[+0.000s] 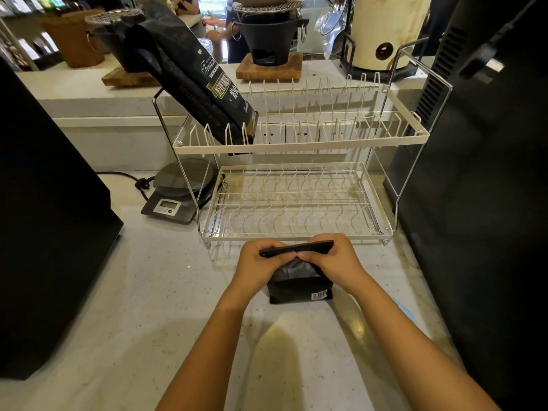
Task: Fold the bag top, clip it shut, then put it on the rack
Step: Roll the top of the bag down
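Both hands, left hand (261,264) and right hand (332,262), pinch the flattened top of a small black foil bag (299,287) standing on the speckled counter (154,292). It looks light and crinkly, so gripping the stiff folded strip seems safest

Location: a café or coffee shop counter. Evidence: 1 scale (181,189), 1 coffee bag (204,84), 2 charcoal stoves (268,40) on display.

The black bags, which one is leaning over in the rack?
The big black bag with gold writing, tilted in the rack's top tier. The small black bag stands on the counter, held by the left hand and right hand.
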